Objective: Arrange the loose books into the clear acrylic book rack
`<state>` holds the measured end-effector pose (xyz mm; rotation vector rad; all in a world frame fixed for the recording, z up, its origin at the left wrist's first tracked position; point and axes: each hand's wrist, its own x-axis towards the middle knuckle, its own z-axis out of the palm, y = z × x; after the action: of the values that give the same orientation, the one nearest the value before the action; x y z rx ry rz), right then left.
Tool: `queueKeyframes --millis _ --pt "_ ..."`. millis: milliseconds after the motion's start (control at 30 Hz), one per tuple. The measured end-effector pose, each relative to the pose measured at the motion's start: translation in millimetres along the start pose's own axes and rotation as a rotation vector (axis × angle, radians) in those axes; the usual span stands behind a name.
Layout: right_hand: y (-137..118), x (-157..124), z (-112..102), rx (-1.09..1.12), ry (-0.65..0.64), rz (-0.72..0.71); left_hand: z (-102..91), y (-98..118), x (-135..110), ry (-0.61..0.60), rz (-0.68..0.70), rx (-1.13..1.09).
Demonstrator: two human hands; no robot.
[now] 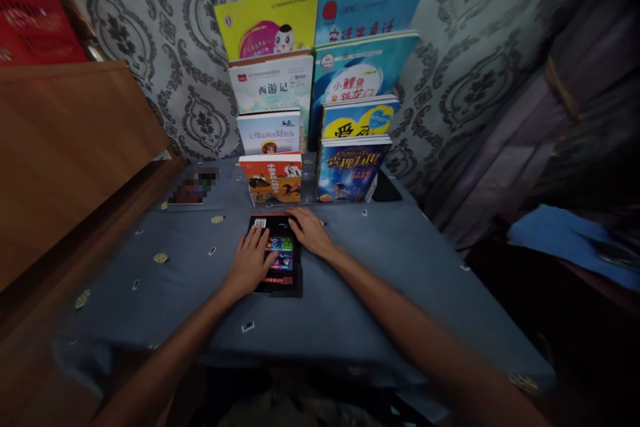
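Note:
A dark book (pixel 283 281) with a barcode and small colourful pictures lies flat on the cloth-covered table (pixel 350 307), just in front of a book display. My left hand (pixel 249 260) rests palm down on its left side, with the fingers stretched and spread. At the book's upper right corner is my right hand (pixel 311 232), its fingers reaching left over the edge and the thumb apart from them. Neither hand is wrapped round anything. Standing closest behind the book are an orange book (pixel 275 180) and a blue comic-style book (pixel 350 170).
More books stand in two stepped columns, among them a white one (pixel 273 90), a teal one (pixel 367 67) and a yellow-green one (pixel 270 13). A blurred-out item (pixel 193 188) lies at the table's back left. A wooden cabinet (pixel 70 147) borders the left side; a curtain (pixel 500 167) hangs at right.

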<state>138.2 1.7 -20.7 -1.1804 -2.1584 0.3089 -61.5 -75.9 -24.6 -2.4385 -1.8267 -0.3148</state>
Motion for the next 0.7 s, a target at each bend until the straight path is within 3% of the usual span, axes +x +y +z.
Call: queueKeyframes --millis 167,233,367,467,567,633,700 --pt "1 3 0 -0.045 -0.085 0.053 -15.1 32 -2 0.08 0.115 0.02" --pt "4 5 1 -0.039 -0.098 0.071 -24.1 58 -8 0.087 0.301 0.018" --pt "6 5 1 -0.003 -0.091 0.076 -42.3 131 -33 0.083 0.851 -0.021" --pt "6 3 -1 0.015 -0.088 0.067 -49.2 177 -47 0.105 1.102 -0.026" --pt "7 1 -2 0.048 -0.084 0.061 -46.5 191 -38 0.078 1.061 -0.021" --pt "8 1 0 0.094 -0.072 0.073 -42.0 178 -20 0.057 0.944 -0.023" --pt "8 2 4 0.156 -0.04 0.113 -38.1 151 1 0.033 0.805 0.011"
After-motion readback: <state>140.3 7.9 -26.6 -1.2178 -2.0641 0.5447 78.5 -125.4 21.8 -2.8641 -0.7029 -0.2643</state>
